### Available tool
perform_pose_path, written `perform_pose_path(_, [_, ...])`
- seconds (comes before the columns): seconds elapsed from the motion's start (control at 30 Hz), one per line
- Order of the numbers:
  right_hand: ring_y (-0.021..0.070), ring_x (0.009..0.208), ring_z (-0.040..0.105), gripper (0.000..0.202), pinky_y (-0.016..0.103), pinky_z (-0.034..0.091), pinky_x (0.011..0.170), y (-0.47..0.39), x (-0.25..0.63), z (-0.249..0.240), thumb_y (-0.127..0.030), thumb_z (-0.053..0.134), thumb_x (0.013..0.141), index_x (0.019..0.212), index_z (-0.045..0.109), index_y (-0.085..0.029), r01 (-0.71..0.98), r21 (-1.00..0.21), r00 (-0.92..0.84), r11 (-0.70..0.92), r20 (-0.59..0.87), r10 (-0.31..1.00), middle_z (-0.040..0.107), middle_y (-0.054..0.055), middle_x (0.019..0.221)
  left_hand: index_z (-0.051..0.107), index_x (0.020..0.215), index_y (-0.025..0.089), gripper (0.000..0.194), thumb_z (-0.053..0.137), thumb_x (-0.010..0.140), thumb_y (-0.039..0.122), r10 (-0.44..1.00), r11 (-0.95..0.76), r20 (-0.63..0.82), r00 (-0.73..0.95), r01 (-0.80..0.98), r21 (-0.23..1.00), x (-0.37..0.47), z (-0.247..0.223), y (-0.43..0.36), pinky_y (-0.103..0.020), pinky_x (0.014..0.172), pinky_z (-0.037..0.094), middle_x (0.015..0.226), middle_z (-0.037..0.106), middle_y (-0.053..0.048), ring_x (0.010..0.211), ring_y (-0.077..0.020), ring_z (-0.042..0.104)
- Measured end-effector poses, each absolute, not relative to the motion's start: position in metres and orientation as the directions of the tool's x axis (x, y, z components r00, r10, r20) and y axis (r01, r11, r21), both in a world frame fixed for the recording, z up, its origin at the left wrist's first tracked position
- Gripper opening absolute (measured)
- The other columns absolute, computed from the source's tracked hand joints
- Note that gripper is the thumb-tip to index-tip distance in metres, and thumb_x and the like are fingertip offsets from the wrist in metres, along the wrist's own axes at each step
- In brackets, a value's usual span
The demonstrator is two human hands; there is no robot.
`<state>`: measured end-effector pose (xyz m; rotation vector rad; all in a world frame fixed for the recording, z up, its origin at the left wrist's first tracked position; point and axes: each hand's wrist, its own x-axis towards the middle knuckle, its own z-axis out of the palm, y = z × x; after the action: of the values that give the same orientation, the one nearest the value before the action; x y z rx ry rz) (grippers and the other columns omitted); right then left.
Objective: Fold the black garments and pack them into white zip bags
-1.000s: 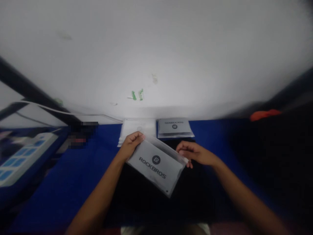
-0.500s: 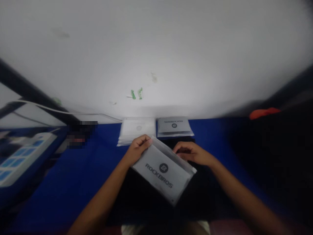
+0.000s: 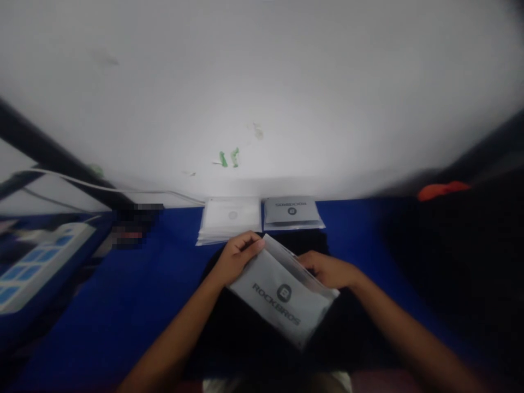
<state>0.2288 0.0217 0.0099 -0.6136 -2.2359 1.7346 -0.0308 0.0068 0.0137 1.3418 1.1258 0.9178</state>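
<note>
A frosted pouch (image 3: pixel 282 289) printed ROCKBROS hangs tilted over a black item on the table. My left hand (image 3: pixel 239 254) pinches its upper left corner, thumb on the front. At the pouch's upper right edge is my right hand (image 3: pixel 327 268), its fingertips partly hidden behind or inside the opening; what they hold, if anything, cannot be made out. Behind lie a stack of whitish pouches (image 3: pixel 231 215) on the left and a grey pouch (image 3: pixel 291 212), its print upside down, on the right.
The blue table (image 3: pixel 139 295) meets a pale wall (image 3: pixel 262 82) at the back. A white cable (image 3: pixel 135 191) runs along the wall. On the left sits a white tray-like object with blue squares (image 3: pixel 36 267). Something orange (image 3: pixel 444 190) is at the right.
Both hands and the pouch have shifted slightly right and down. My right hand's fingers have moved deeper into or behind the pouch's top edge.
</note>
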Motion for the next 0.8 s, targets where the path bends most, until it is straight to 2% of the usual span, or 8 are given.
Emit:
perform_pose_path(0.1, [0.0195, 0.082, 0.065, 0.033, 0.028, 0.052, 0.071, 0.024, 0.232, 0.007, -0.041, 0.073, 0.078, 0.098, 0.071, -0.015, 0.109, -0.989, -0.793, 0.099, -0.026, 0.609, 0.072, 0.004, 0.090, 0.059, 0.079, 0.015, 0.034, 0.065, 0.082, 0.048, 0.943, 0.201, -0.173, 0.285, -0.071, 0.977, -0.044, 0.010, 0.015, -0.017, 0.048, 0.039, 0.063, 0.055, 0.003, 0.053, -0.0080, 0.050])
perform_pose_path(0.17, [0.0195, 0.080, 0.066, 0.039, 0.029, 0.054, 0.071, 0.026, 0.234, 0.002, -0.044, 0.074, 0.076, 0.104, 0.070, -0.017, 0.013, -0.999, -0.670, 0.047, 0.026, 0.742, 0.072, 0.004, 0.092, 0.060, 0.083, 0.015, 0.041, 0.063, 0.082, 0.055, 0.919, 0.247, -0.166, 0.357, -0.195, 0.949, -0.051, 0.008, 0.020, -0.020, 0.047, 0.044, 0.066, 0.059, 0.000, 0.054, -0.0118, 0.057])
perform_pose_path(0.23, [0.0192, 0.079, 0.067, 0.039, 0.032, 0.055, 0.072, 0.027, 0.234, -0.004, -0.046, 0.074, 0.076, 0.104, 0.069, -0.020, -0.068, -0.996, -0.514, 0.052, 0.079, 0.854, 0.072, 0.004, 0.095, 0.060, 0.089, 0.015, 0.047, 0.062, 0.079, 0.061, 0.873, 0.271, -0.132, 0.469, -0.242, 0.932, -0.051, 0.007, 0.021, -0.024, 0.047, 0.049, 0.072, 0.064, -0.003, 0.058, -0.0163, 0.063])
perform_pose_path(0.33, [0.0205, 0.088, 0.068, 0.034, 0.037, 0.055, 0.082, 0.027, 0.230, -0.011, -0.044, 0.072, 0.079, 0.106, 0.068, -0.024, -0.092, -0.991, -0.336, 0.102, 0.127, 0.933, 0.072, 0.005, 0.104, 0.063, 0.098, 0.014, 0.045, 0.072, 0.075, 0.052, 0.755, 0.273, -0.177, 0.631, -0.058, 0.960, -0.041, 0.007, 0.015, -0.026, 0.052, 0.054, 0.082, 0.068, -0.007, 0.067, -0.0184, 0.067])
perform_pose_path(0.4, [0.0224, 0.097, 0.067, 0.035, 0.041, 0.053, 0.089, 0.025, 0.226, -0.014, -0.043, 0.069, 0.082, 0.111, 0.066, -0.025, -0.074, -0.989, -0.294, 0.130, 0.146, 0.945, 0.070, 0.005, 0.111, 0.066, 0.093, 0.012, 0.037, 0.075, 0.075, 0.043, 0.696, 0.261, -0.277, 0.662, 0.126, 0.957, -0.033, 0.006, 0.010, -0.024, 0.051, 0.053, 0.082, 0.069, -0.008, 0.066, -0.0167, 0.066])
perform_pose_path(0.5, [0.0250, 0.107, 0.064, 0.038, 0.046, 0.050, 0.096, 0.024, 0.224, -0.015, -0.044, 0.066, 0.084, 0.117, 0.063, -0.025, -0.049, -0.991, -0.290, 0.122, 0.131, 0.948, 0.067, 0.006, 0.120, 0.066, 0.080, 0.012, 0.029, 0.072, 0.078, 0.041, 0.703, 0.280, -0.374, 0.605, 0.248, 0.927, -0.031, 0.002, 0.008, -0.019, 0.043, 0.046, 0.066, 0.067, -0.004, 0.050, -0.0108, 0.060])
perform_pose_path(0.6, [0.0245, 0.109, 0.063, 0.041, 0.046, 0.049, 0.098, 0.026, 0.226, -0.013, -0.040, 0.069, 0.082, 0.119, 0.062, -0.026, -0.099, -0.994, -0.268, 0.046, 0.071, 0.961, 0.066, 0.005, 0.122, 0.062, 0.073, 0.014, 0.029, 0.070, 0.080, 0.041, 0.786, 0.283, -0.351, 0.510, 0.207, 0.936, -0.043, 0.001, 0.014, -0.016, 0.038, 0.040, 0.056, 0.063, 0.000, 0.042, -0.0077, 0.055])
perform_pose_path(0.8, [0.0189, 0.082, 0.071, 0.034, 0.032, 0.057, 0.079, 0.026, 0.232, 0.003, -0.035, 0.077, 0.074, 0.105, 0.067, -0.024, -0.318, -0.931, -0.193, -0.181, -0.123, 0.973, 0.074, 0.002, 0.096, 0.058, 0.070, 0.014, 0.029, 0.073, 0.077, 0.038, 0.944, 0.240, -0.234, 0.231, 0.000, 0.971, -0.067, 0.009, 0.027, -0.014, 0.037, 0.036, 0.049, 0.057, 0.004, 0.039, -0.0054, 0.050])
